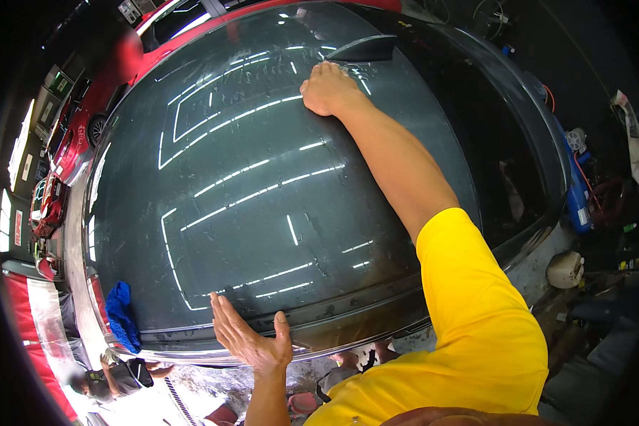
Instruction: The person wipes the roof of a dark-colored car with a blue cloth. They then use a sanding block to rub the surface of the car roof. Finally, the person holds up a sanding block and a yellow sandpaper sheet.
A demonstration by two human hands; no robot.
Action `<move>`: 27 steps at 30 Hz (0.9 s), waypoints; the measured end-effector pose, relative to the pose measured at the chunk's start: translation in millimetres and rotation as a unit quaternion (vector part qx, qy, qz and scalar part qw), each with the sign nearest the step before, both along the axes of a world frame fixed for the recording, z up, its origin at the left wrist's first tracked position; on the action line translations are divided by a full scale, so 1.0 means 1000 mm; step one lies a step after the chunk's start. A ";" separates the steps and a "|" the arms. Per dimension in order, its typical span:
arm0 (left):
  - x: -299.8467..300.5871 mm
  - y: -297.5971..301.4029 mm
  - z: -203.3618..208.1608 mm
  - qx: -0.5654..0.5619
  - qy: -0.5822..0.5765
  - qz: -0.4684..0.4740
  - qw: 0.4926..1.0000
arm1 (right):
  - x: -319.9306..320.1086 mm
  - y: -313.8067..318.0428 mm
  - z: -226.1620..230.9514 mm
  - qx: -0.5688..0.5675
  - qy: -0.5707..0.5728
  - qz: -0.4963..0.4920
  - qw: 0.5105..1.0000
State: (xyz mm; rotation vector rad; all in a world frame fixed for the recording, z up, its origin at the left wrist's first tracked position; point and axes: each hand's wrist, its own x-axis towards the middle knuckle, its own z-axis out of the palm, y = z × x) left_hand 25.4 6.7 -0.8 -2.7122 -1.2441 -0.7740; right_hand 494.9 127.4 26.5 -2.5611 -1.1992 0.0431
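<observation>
A glossy dark grey car roof (263,213) spreads out below me, marked with wet-looking streaks and bright reflections of lights. My right hand (330,89) presses on its far part, just beside a dark shark-fin antenna (362,48). Its fingers are curled down against the surface, and whatever they hold, if anything, is hidden beneath them. Over the near roof edge my left hand (252,337) is open, thumb spread from the fingers, with nothing in it. A crumpled blue cloth (123,317) hangs at the roof's near left corner.
Dark rear glass (493,121) lies right of the roof. Red cars, one of them (85,135) at the left, stand around. Another person (110,380) is at the lower left. On the right floor are a whitish jug (565,270) and a long blue object (577,192).
</observation>
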 end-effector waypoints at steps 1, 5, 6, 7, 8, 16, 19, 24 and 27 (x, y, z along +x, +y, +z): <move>0.003 0.000 0.002 0.000 0.006 0.002 1.000 | 0.002 0.004 0.005 -0.012 -0.006 0.001 1.000; 0.002 0.001 0.005 0.009 -0.022 -0.009 1.000 | 0.016 0.035 0.008 0.030 -0.040 0.006 0.999; -0.002 -0.001 0.004 0.007 -0.022 -0.005 1.000 | 0.015 0.039 0.004 0.035 -0.043 0.016 0.998; -0.003 0.000 0.002 0.007 -0.027 -0.001 1.000 | 0.014 0.040 -0.002 0.039 -0.046 0.026 0.998; -0.004 0.002 -0.001 0.007 -0.032 0.003 0.999 | 0.023 0.026 -0.010 0.080 -0.031 0.053 0.995; 0.004 0.001 0.001 0.004 0.004 0.006 1.000 | 0.040 -0.035 0.008 -0.049 -0.141 0.161 0.976; 0.003 -0.001 0.000 0.006 -0.009 0.006 1.000 | 0.023 0.012 -0.005 0.071 -0.124 0.111 0.984; -0.001 -0.002 -0.003 0.012 -0.026 0.023 0.999 | 0.082 -0.054 -0.022 0.006 -0.195 0.243 0.950; 0.005 -0.003 0.002 0.017 -0.013 0.016 1.000 | 0.103 -0.099 -0.030 0.148 -0.112 0.132 0.974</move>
